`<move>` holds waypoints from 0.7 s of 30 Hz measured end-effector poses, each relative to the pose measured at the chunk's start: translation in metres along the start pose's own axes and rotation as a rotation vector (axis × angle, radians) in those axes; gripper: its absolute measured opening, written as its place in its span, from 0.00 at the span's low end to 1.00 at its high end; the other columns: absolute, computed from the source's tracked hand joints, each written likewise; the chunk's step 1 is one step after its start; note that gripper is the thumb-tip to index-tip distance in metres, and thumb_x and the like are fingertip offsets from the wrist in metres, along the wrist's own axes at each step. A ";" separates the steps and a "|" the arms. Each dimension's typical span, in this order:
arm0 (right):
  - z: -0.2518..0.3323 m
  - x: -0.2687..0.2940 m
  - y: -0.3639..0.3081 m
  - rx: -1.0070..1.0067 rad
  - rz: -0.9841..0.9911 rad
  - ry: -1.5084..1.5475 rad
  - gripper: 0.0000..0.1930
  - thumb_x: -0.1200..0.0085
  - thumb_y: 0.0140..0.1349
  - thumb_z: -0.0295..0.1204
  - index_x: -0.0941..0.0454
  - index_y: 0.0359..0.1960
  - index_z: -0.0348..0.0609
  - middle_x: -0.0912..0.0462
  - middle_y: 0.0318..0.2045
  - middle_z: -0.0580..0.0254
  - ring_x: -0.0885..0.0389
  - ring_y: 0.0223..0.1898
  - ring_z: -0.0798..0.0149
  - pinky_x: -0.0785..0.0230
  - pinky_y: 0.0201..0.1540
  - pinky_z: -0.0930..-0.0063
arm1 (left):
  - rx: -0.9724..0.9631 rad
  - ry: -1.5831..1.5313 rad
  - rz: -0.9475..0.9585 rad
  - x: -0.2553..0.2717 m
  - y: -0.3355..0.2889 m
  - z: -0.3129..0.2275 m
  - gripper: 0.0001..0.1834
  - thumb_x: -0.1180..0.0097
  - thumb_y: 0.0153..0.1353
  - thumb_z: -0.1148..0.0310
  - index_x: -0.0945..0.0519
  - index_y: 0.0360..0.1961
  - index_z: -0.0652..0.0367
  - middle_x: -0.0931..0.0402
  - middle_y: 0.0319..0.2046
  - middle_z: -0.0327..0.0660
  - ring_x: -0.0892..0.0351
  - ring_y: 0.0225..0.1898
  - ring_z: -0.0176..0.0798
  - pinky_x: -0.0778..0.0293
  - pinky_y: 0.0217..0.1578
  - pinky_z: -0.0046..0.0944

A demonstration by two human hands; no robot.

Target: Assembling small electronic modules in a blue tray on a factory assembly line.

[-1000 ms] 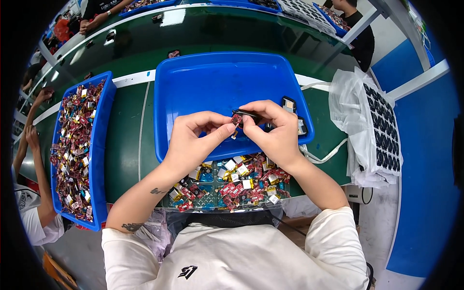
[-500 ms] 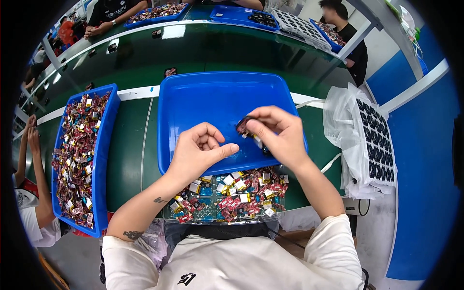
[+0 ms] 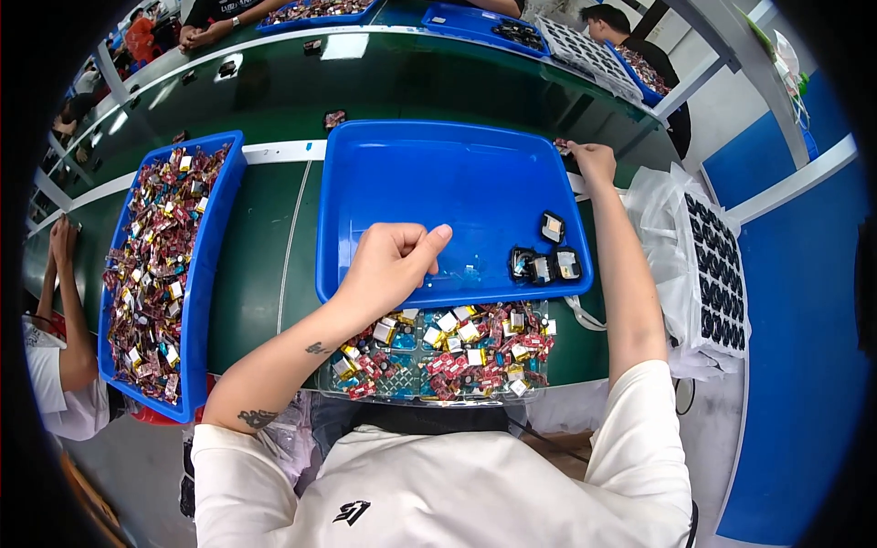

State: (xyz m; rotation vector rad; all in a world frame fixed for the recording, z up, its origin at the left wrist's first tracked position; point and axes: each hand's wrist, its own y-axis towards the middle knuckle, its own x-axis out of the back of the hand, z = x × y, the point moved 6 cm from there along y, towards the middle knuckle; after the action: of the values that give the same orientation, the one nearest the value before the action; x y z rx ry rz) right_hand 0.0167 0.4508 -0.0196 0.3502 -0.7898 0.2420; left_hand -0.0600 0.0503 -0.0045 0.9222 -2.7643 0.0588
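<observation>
My left hand (image 3: 393,267) is curled closed over the near left part of a blue plastic tray (image 3: 438,137), with nothing showing in its fingers. At the tray's far right corner, my right hand (image 3: 594,163) reaches out over the green work surface. Its fingertips pinch a small black-and-red electronic unit (image 3: 563,147), partly hidden by the fingers. Several black plastic housings (image 3: 551,226) with pale pieces inside lie in the tray's near right corner. Just below the tray, a clear plastic blister tray (image 3: 402,376) holds red circuit boards with silver-and-yellow battery cells (image 3: 446,365).
On the left stands a long blue bin (image 3: 212,239) heaped with red boards and battery cells. To the right, a white tray of black round parts (image 3: 708,265) sits on plastic wrap (image 3: 656,219). A single unit (image 3: 334,120) lies beyond the tray. Other people work across and at left.
My right hand has moved from over the tray to beyond its far right corner, carrying the unit. My left thumb has closed against the fingers. The view has shifted slightly.
</observation>
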 end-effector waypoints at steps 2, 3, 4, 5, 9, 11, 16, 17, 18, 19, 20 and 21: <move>0.021 0.010 -0.011 0.100 -0.036 -0.164 0.15 0.41 0.52 0.42 0.16 0.34 0.43 0.16 0.34 0.51 0.18 0.39 0.53 0.29 0.45 0.65 | -0.016 -0.055 -0.035 0.001 0.000 0.001 0.25 0.49 0.64 0.57 0.26 0.15 0.63 0.31 0.11 0.34 0.36 0.15 0.22 0.42 0.16 0.29; 0.032 0.019 -0.018 0.200 -0.061 -0.097 0.15 0.41 0.53 0.40 0.17 0.35 0.43 0.16 0.33 0.52 0.18 0.37 0.54 0.29 0.44 0.67 | -0.009 -0.062 -0.013 0.000 0.001 0.001 0.20 0.48 0.64 0.59 0.25 0.20 0.64 0.31 0.11 0.34 0.35 0.15 0.22 0.41 0.16 0.28; 0.045 0.031 -0.025 0.301 -0.091 -0.030 0.15 0.41 0.53 0.39 0.17 0.37 0.43 0.16 0.32 0.54 0.18 0.35 0.55 0.28 0.43 0.68 | -0.004 -0.070 -0.005 -0.001 0.003 0.001 0.20 0.48 0.64 0.59 0.25 0.20 0.64 0.31 0.11 0.34 0.35 0.15 0.22 0.41 0.16 0.28; 0.067 0.035 -0.045 0.403 0.032 0.121 0.13 0.41 0.54 0.37 0.18 0.37 0.42 0.17 0.30 0.56 0.19 0.33 0.57 0.28 0.41 0.70 | 0.006 -0.078 0.004 -0.001 0.003 0.002 0.16 0.47 0.64 0.61 0.25 0.24 0.62 0.31 0.13 0.31 0.36 0.16 0.21 0.42 0.18 0.25; 0.151 0.071 -0.209 0.993 0.600 0.368 0.09 0.38 0.51 0.29 0.19 0.34 0.41 0.21 0.28 0.63 0.24 0.29 0.64 0.32 0.34 0.76 | 0.037 -0.067 0.016 0.001 0.000 0.004 0.07 0.45 0.62 0.69 0.25 0.33 0.62 0.30 0.15 0.28 0.37 0.17 0.18 0.43 0.19 0.22; 0.158 0.074 -0.281 1.273 0.828 0.295 0.11 0.36 0.48 0.29 0.19 0.33 0.42 0.23 0.27 0.65 0.26 0.30 0.66 0.34 0.31 0.75 | 0.033 -0.043 0.037 0.001 -0.001 0.006 0.05 0.45 0.61 0.71 0.25 0.34 0.61 0.30 0.16 0.28 0.36 0.18 0.18 0.42 0.20 0.21; 0.140 0.057 -0.329 1.321 0.846 -0.054 0.12 0.35 0.45 0.34 0.20 0.31 0.45 0.33 0.24 0.68 0.31 0.29 0.66 0.39 0.31 0.71 | 0.028 -0.050 0.049 -0.005 0.002 0.005 0.05 0.45 0.60 0.71 0.25 0.35 0.61 0.29 0.18 0.28 0.35 0.19 0.18 0.40 0.21 0.20; 0.140 0.057 -0.330 1.302 0.861 0.005 0.12 0.35 0.46 0.34 0.20 0.31 0.45 0.32 0.24 0.68 0.31 0.29 0.66 0.39 0.31 0.72 | 0.004 -0.081 0.022 -0.005 0.002 0.004 0.05 0.45 0.59 0.72 0.25 0.34 0.62 0.31 0.14 0.29 0.37 0.17 0.19 0.42 0.19 0.24; 0.142 0.058 -0.330 1.286 0.877 0.061 0.11 0.36 0.46 0.34 0.20 0.31 0.45 0.32 0.24 0.68 0.31 0.29 0.66 0.38 0.31 0.72 | -0.022 -0.113 -0.009 -0.004 0.003 0.002 0.04 0.45 0.58 0.73 0.24 0.32 0.63 0.33 0.11 0.30 0.40 0.15 0.20 0.44 0.18 0.27; 0.145 0.058 -0.333 1.309 0.875 0.023 0.11 0.36 0.46 0.34 0.19 0.31 0.45 0.30 0.25 0.68 0.30 0.30 0.66 0.38 0.31 0.73 | -0.022 -0.112 -0.008 -0.005 0.003 0.002 0.04 0.45 0.58 0.73 0.24 0.32 0.63 0.33 0.11 0.30 0.40 0.15 0.20 0.44 0.18 0.27; 0.145 0.055 -0.336 1.309 0.875 0.024 0.11 0.36 0.46 0.34 0.19 0.31 0.45 0.30 0.25 0.68 0.30 0.30 0.66 0.38 0.31 0.73 | -0.026 -0.114 -0.002 -0.005 0.002 0.002 0.04 0.45 0.58 0.73 0.23 0.32 0.64 0.33 0.11 0.30 0.40 0.15 0.19 0.44 0.17 0.26; 0.144 0.049 -0.339 1.325 0.866 0.045 0.10 0.36 0.46 0.34 0.19 0.30 0.46 0.29 0.26 0.68 0.29 0.31 0.67 0.37 0.31 0.73 | -0.034 -0.113 0.005 -0.004 0.003 0.001 0.04 0.45 0.57 0.73 0.23 0.32 0.64 0.33 0.11 0.30 0.41 0.15 0.19 0.44 0.17 0.26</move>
State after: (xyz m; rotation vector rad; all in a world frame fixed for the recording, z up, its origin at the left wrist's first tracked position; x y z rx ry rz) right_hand 0.0721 0.0878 0.0372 1.2230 -0.5969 1.6091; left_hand -0.0584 0.0550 -0.0063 0.9382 -2.8616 -0.0406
